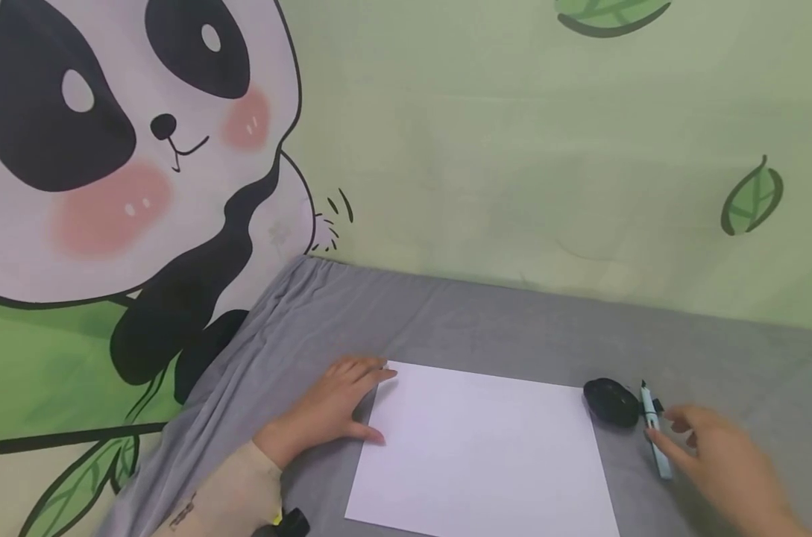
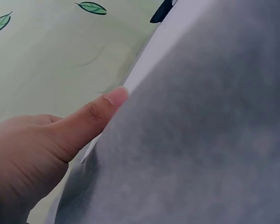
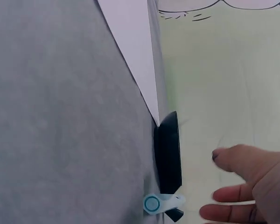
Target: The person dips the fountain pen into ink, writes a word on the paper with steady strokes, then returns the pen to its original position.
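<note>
A white sheet of paper lies flat on the grey cloth. My left hand is spread at its far left corner, thumb and fingertips on the paper's left edge. In the left wrist view the thumb reaches along that edge. My right hand hovers beside a light blue pen with a dark tip, thumb and fingers apart. In the right wrist view a gap shows between the right hand and the pen. The pen lies against a rounded glossy black object by the paper's far right corner.
Grey cloth covers the surface and bunches up on the left. A wall painted with a panda and leaves stands behind. Next to my left sleeve lies a small black item, partly out of view.
</note>
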### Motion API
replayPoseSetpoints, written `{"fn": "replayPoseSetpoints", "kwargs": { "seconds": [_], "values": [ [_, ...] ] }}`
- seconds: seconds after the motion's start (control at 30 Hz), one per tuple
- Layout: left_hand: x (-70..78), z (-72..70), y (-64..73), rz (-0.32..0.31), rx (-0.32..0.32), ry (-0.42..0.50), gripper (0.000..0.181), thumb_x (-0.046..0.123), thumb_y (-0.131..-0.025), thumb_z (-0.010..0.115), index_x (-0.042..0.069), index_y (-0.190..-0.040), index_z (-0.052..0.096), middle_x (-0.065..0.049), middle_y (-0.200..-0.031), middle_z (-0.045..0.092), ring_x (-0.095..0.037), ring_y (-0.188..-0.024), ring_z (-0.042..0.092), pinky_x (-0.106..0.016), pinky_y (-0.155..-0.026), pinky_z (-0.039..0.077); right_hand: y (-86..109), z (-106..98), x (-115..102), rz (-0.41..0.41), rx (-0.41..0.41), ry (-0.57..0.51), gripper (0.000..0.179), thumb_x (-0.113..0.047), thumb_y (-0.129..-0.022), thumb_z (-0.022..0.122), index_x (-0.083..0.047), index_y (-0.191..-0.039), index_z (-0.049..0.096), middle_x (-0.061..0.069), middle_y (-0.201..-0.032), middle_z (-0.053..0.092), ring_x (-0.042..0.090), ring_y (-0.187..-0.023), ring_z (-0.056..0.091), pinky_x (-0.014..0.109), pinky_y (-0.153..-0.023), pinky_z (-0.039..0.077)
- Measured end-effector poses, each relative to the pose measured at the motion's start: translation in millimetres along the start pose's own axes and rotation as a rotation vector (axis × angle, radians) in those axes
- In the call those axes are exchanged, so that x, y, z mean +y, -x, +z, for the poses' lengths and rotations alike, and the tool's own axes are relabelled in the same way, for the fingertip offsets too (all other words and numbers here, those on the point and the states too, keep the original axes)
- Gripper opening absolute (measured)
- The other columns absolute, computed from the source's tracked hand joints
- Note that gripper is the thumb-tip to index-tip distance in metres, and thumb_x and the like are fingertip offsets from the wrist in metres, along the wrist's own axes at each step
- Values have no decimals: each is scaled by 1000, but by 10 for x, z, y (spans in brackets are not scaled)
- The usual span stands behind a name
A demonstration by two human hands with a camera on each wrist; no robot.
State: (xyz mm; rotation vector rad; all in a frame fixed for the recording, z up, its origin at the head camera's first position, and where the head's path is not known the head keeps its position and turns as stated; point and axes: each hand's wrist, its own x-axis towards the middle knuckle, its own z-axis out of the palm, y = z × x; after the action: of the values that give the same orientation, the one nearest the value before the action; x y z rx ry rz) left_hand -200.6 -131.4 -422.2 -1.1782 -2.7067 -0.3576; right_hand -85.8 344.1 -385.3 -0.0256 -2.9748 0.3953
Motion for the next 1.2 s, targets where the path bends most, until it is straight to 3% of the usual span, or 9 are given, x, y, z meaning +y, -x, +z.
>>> {"fn": "replayPoseSetpoints", "kwargs": {
  "seconds": [0.43,0.6,0.77,1.0,1.2],
  "values": [
    [-7,9,-25,-47,-68,98,80,59,-68,77,13,-130,56,-6,-138,52,-28,-131,46,-48,-110,36,12,101,43,171,-168,50,43,-37,-85,69,4,-93,60,11,-79,64,21,-69,59,41,-58,49],
    [-10,9,-13,-47,-57,100,79,58,-68,77,13,-129,57,-7,-137,53,-29,-130,47,-49,-109,36,-9,147,76,218,-215,55,50,-43,-85,68,5,-92,60,9,-76,62,19,-68,56,37,-57,47],
    [-22,14,1,-47,-48,98,78,57,-68,77,12,-129,57,-7,-137,53,-29,-129,47,-50,-108,37,-17,172,93,231,-232,41,52,-48,-86,65,4,-89,60,7,-75,61,17,-66,54,34,-56,44],
    [-22,21,17,-62,-60,96,78,57,-68,77,12,-128,57,-6,-137,53,-28,-129,47,-50,-108,37,34,198,53,198,-192,16,40,-44,-90,62,-5,-81,59,1,-70,61,14,-61,47,31,-51,36],
    [-28,50,43,-65,-50,88,77,57,-67,78,13,-128,57,-6,-136,53,-28,-128,48,-49,-107,38,21,268,34,246,-193,17,34,-38,-89,63,-7,-77,55,-1,-61,49,16,-57,42,28,-50,29]
  ]
}}
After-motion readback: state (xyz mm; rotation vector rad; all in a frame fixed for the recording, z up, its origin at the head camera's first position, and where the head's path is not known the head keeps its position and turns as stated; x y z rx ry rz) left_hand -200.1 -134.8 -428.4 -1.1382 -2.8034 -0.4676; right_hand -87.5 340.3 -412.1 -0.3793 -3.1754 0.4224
